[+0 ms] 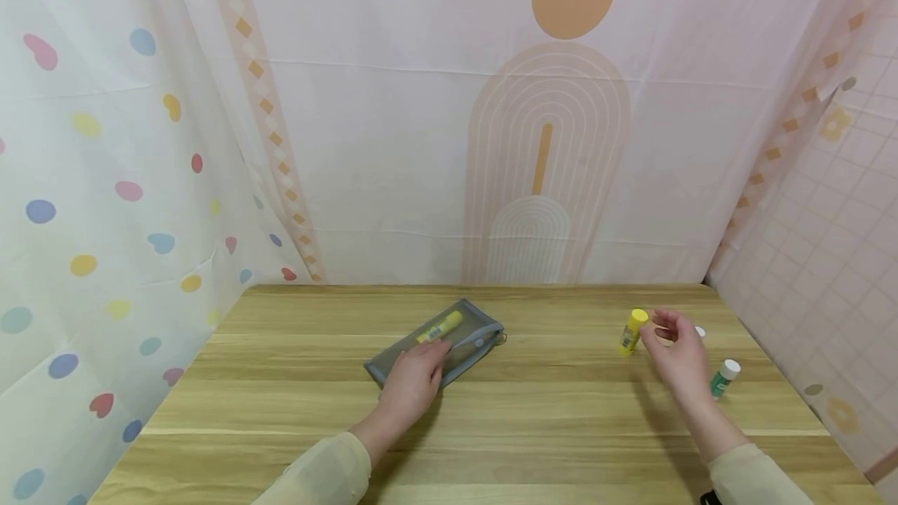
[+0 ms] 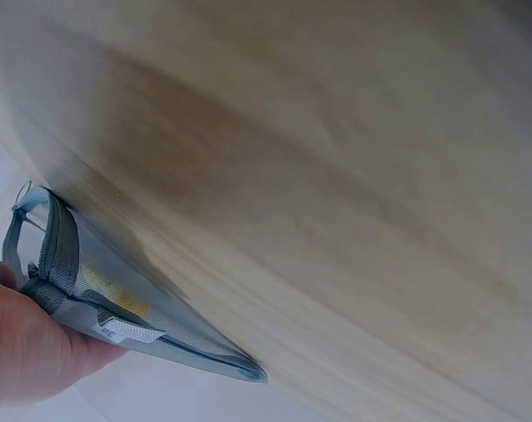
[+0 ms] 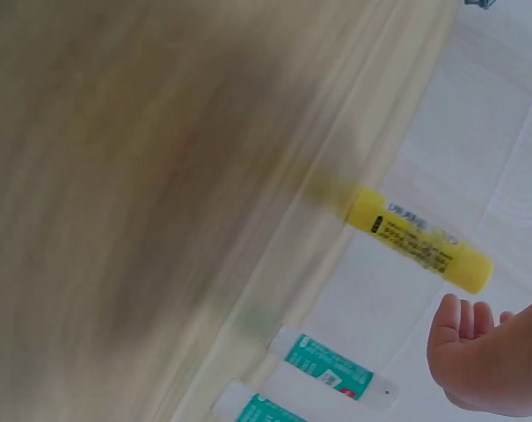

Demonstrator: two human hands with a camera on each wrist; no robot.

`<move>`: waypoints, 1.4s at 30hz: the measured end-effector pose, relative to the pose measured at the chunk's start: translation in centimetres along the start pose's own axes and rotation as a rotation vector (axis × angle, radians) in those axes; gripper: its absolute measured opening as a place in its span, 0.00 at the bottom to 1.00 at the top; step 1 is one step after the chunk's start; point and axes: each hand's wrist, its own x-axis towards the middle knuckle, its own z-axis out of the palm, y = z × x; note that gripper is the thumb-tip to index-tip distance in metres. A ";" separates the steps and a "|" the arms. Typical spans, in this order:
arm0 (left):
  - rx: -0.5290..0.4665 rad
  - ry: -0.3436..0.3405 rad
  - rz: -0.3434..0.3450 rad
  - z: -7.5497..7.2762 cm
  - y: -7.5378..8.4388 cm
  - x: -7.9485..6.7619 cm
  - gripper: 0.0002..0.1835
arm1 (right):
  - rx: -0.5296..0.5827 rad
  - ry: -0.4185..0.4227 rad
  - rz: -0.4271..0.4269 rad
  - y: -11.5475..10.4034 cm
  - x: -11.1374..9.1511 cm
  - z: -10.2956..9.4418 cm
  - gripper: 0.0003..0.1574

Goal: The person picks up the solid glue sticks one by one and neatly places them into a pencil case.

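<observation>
A grey mesh zipper pouch (image 1: 403,354) lies on the table left of the middle, with a yellow glue stick (image 1: 440,327) showing through its mesh. My left hand (image 1: 412,375) grips the pouch by its near side, and the left wrist view shows the pouch between thumb and fingers. A second yellow glue stick (image 1: 633,331) stands upright at the right. Just beside its cap is my right hand (image 1: 679,353), fingers loosely bent and holding nothing; the right wrist view shows a small gap between them (image 3: 490,352).
Two green glue sticks with white caps stand at the right: one (image 1: 725,378) beside the right wrist, the other's cap (image 1: 701,331) mostly hidden behind the right hand. The wooden table (image 1: 547,427) meets patterned curtains (image 1: 379,139) at the back and sides.
</observation>
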 end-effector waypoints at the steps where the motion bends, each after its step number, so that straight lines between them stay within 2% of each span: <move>1: 0.001 -0.003 -0.002 0.0 0.0 0.0 0.15 | -0.009 -0.007 -0.002 0.1 0.2 0.0 0.30; 9: 0.000 -0.015 -0.006 0.1 -0.1 0.1 0.15 | 0.015 -0.115 0.032 0.8 1.0 0.1 0.38; 15: 0.001 -0.017 -0.003 0.2 -0.2 0.1 0.16 | 0.041 -0.154 0.044 0.8 1.4 0.5 0.39; 27: -0.004 -0.015 -0.005 0.3 -0.3 0.0 0.16 | 0.066 -0.169 0.090 1.3 2.1 1.3 0.39; 37: -0.013 -0.024 -0.015 0.4 -0.3 -0.1 0.16 | 0.133 -0.143 0.122 1.4 2.2 1.7 0.36; 42: -0.010 -0.027 -0.019 0.3 -0.3 0.0 0.16 | 0.130 -0.122 0.137 1.4 2.2 1.8 0.33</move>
